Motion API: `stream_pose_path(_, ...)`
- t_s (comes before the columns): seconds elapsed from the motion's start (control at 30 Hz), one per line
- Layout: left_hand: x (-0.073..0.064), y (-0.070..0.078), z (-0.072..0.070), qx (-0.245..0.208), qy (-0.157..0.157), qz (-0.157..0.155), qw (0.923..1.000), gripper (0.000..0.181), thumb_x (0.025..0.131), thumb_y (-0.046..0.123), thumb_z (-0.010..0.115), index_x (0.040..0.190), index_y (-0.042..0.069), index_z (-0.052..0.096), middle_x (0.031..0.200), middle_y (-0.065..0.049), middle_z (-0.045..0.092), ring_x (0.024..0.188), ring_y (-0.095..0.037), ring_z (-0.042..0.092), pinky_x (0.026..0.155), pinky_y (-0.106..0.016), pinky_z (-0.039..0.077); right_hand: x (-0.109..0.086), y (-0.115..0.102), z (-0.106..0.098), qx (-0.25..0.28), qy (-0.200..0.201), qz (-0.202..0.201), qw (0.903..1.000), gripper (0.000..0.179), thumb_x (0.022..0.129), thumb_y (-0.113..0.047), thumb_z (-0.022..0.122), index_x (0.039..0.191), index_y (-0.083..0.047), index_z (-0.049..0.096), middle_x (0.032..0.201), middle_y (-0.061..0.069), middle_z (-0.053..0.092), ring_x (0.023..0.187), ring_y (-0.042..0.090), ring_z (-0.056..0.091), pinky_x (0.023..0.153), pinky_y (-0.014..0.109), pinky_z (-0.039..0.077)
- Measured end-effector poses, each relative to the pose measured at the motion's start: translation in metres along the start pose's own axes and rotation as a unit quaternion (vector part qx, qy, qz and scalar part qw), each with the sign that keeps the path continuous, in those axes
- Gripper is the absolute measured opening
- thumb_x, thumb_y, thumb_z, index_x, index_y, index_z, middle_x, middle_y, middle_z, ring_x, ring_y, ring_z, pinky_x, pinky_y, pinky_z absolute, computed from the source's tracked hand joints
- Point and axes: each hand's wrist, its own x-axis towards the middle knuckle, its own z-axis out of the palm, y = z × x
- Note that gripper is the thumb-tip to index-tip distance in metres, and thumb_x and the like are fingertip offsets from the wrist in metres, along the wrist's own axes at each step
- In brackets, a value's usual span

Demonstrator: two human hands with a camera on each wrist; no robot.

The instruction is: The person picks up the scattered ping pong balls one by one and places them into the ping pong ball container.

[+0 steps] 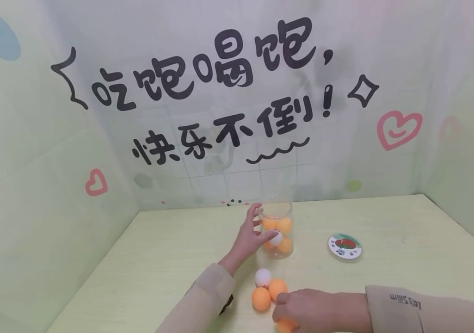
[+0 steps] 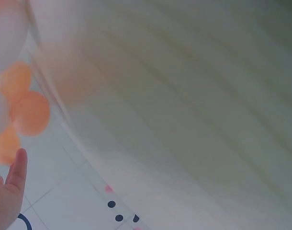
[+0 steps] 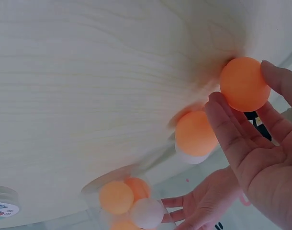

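A clear plastic jar [image 1: 277,211] stands upright toward the back of the table, with several orange and white ping-pong balls inside. My left hand [image 1: 248,239] holds its left side, thumb across the front and fingers around the back. Near the front, my right hand [image 1: 313,311] pinches an orange ping-pong ball [image 3: 245,84] between thumb and fingertips, close over the table. Just beside those fingers lie one white ball [image 1: 263,277] and two orange balls, one nearer [image 1: 261,299] and one farther [image 1: 278,290]. In the left wrist view, fingertips [image 2: 20,160] overlap the balls.
A round lid [image 1: 345,246] with a colourful printed top lies flat to the right of the jar. The pale wooden table [image 1: 403,263] ends at a printed backdrop [image 1: 220,185] behind and at the sides. A small black object [image 1: 226,305] shows by the left sleeve.
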Motion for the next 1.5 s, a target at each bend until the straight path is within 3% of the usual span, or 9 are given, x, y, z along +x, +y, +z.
stream_pose_path(0.63,0.002,-0.005,0.001,0.003,0.003,0.003,1.0000,0.076,0.079,0.028,0.072,0.138,0.026,0.023,0.143,-0.012,0.033,0.118,-0.034,0.047,0.088,-0.045,0.047,-0.002,0.002,-0.003,0.023,-0.017,0.009,0.9996,0.025,0.080,-0.021,0.069,0.103,-0.018,0.060,0.084,-0.013,0.047,0.061,-0.005,0.038,0.055,0.006,0.032)
stream_pose_path(0.8,0.001,-0.004,0.002,0.002,0.003,0.006,1.0000,0.077,0.079,0.028,0.072,0.139,0.022,0.022,0.143,-0.014,0.033,0.118,-0.035,0.047,0.087,-0.045,0.047,-0.004,0.002,-0.005,0.020,-0.018,0.014,0.9995,0.026,0.079,-0.021,0.070,0.103,-0.018,0.060,0.086,-0.013,0.048,0.063,-0.004,0.038,0.056,0.007,0.033)
stream_pose_path(1.1,0.001,-0.004,0.002,-0.004,0.004,-0.001,1.0000,0.076,0.079,0.028,0.071,0.138,0.026,0.023,0.143,-0.013,0.032,0.119,-0.034,0.046,0.087,-0.044,0.047,-0.011,0.007,-0.014,0.002,0.005,0.024,0.9997,0.032,0.071,-0.016,0.073,0.101,-0.018,0.061,0.085,-0.014,0.048,0.065,-0.004,0.039,0.057,0.008,0.035)
stream_pose_path(1.23,-0.002,0.003,0.001,-0.007,0.005,-0.003,1.0000,0.075,0.081,0.023,0.071,0.139,0.024,0.023,0.144,-0.015,0.032,0.119,-0.036,0.046,0.088,-0.046,0.046,-0.014,0.009,-0.024,0.002,0.014,0.029,0.9995,0.033,0.071,-0.014,0.073,0.101,-0.017,0.062,0.083,-0.013,0.048,0.063,-0.004,0.038,0.056,0.008,0.034)
stream_pose_path(1.4,-0.010,0.024,-0.003,-0.013,0.002,0.007,0.9999,0.073,0.081,0.013,0.069,0.138,0.013,0.023,0.141,-0.023,0.032,0.117,-0.043,0.045,0.086,-0.050,0.046,-0.015,0.012,-0.040,0.000,0.023,0.045,0.9987,0.031,0.070,-0.014,0.074,0.100,-0.016,0.062,0.085,-0.012,0.051,0.066,-0.003,0.042,0.059,0.011,0.039)
stream_pose_path(1.5,-0.009,0.021,-0.002,-0.011,0.002,0.007,0.9999,0.073,0.081,0.015,0.069,0.138,0.015,0.023,0.141,-0.022,0.032,0.117,-0.041,0.046,0.086,-0.049,0.046,-0.016,0.015,-0.051,0.000,0.030,0.061,0.9977,0.030,0.071,-0.014,0.073,0.099,-0.015,0.062,0.087,-0.011,0.052,0.069,-0.001,0.045,0.063,0.014,0.042)
